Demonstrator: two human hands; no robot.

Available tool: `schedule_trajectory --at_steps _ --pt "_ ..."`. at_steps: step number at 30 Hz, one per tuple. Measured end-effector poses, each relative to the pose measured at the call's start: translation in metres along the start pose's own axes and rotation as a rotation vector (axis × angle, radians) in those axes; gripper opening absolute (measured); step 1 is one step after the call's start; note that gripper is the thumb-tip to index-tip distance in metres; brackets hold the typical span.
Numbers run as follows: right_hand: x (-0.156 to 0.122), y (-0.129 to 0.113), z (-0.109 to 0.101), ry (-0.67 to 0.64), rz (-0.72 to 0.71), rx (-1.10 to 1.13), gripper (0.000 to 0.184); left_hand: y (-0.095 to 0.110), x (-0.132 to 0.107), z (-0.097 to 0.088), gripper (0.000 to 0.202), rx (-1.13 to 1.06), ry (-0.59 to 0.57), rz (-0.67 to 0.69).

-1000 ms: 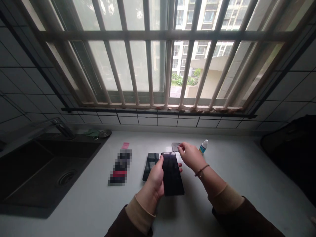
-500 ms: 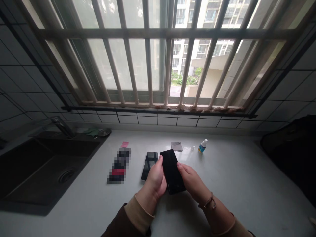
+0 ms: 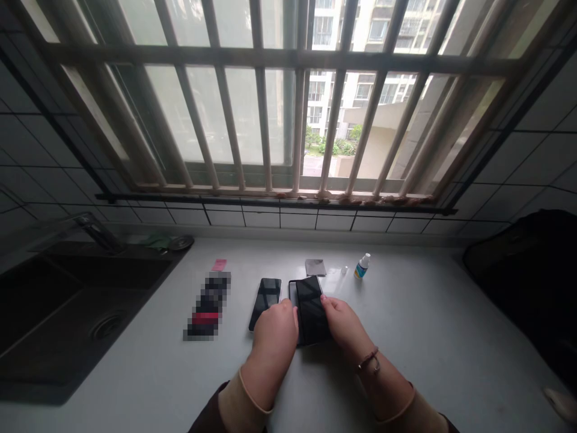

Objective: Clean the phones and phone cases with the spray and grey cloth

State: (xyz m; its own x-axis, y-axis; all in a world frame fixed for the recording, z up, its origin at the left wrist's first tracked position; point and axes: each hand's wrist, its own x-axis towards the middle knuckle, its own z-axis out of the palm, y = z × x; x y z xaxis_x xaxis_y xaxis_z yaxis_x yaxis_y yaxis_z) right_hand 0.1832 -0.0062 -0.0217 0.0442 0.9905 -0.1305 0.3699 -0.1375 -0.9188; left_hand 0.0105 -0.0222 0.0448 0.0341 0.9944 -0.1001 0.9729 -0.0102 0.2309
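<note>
Between my hands is a black smartphone (image 3: 313, 313). Along its left side shows a dark-edged strip with a pale inside, which looks like a phone case (image 3: 293, 291), partly parted from the phone. My left hand (image 3: 274, 331) is closed at that left edge, back of the hand up, with its fingertips mostly hidden. My right hand (image 3: 345, 319) grips the phone's right edge, thumb on top. Just left of them, a second phone (image 3: 265, 297) with a light rim lies face up, partly covered by my left hand.
A grey cloth (image 3: 315, 267), a small white cap (image 3: 344, 270) and a spray bottle (image 3: 362, 266) stand behind on the counter (image 3: 406, 337). A pink slip (image 3: 219, 264) and a blurred-out item (image 3: 208, 307) lie left, before the sink (image 3: 90, 276). A black bag (image 3: 527, 288) is at right.
My left hand has turned over, from cradling the phone's left side to gripping with its back up. A pale-lined edge now shows at the phone's left. The view has shifted slightly right.
</note>
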Motion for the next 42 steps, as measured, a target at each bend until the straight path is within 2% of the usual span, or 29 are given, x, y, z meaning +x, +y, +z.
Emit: schedule_trajectory --at_steps 5,9,12,19,28,38,42 --pt "-0.002 -0.005 0.007 0.074 -0.030 -0.207 0.043 0.000 0.003 0.006 0.026 0.033 -0.083 -0.011" --pt "-0.001 -0.008 0.011 0.125 -0.020 -0.298 0.024 -0.001 0.005 0.009 0.025 0.022 -0.083 -0.009" --pt "-0.002 -0.011 0.015 0.145 -0.024 -0.349 0.017 -0.001 0.005 0.012 0.026 0.013 -0.081 -0.016" --pt "-0.010 -0.017 0.015 0.126 -0.104 -0.477 0.016 -0.001 0.004 0.017 0.032 -0.031 -0.055 -0.007" --pt "-0.010 -0.013 0.015 0.122 -0.119 -0.515 0.028 0.003 0.000 0.015 0.029 -0.100 -0.019 0.011" --pt "-0.001 -0.004 0.012 0.147 -0.023 -0.337 0.026 0.004 0.000 0.021 0.022 -0.269 -0.034 0.046" --pt "-0.001 -0.002 0.015 0.109 -0.004 -0.206 0.026 0.001 0.001 0.024 0.031 -0.336 -0.018 0.065"
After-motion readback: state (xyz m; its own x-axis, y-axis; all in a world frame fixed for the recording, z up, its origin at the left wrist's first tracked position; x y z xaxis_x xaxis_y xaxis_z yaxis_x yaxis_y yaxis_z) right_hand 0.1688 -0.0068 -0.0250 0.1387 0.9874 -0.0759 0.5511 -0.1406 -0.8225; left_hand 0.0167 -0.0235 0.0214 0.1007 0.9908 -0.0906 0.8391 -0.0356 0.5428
